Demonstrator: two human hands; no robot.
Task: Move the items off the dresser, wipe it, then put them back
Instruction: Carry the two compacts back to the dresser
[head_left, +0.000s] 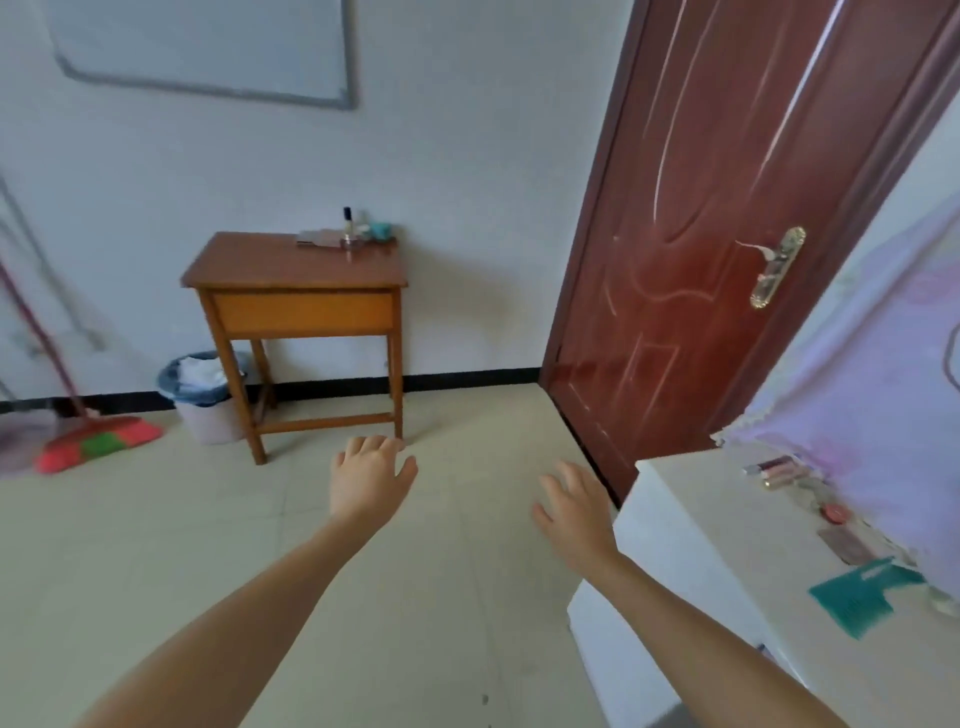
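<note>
Both arms reach forward over the tiled floor, left hand (370, 478) and right hand (574, 506) empty, fingers relaxed. The white dresser (691, 525) at right carries a teal comb (860, 597) and lipsticks (776, 470); the brown wooden side table (296, 270) holds a small bottle (348, 221).

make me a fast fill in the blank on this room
1. The left hand and right hand both hold ____.
2. The comb on the dresser is ____.
3. The bottle stands on the wooden ____.
4. Left of the bin is a red and green ____.

Missing: nothing; green; table; broom.
</note>
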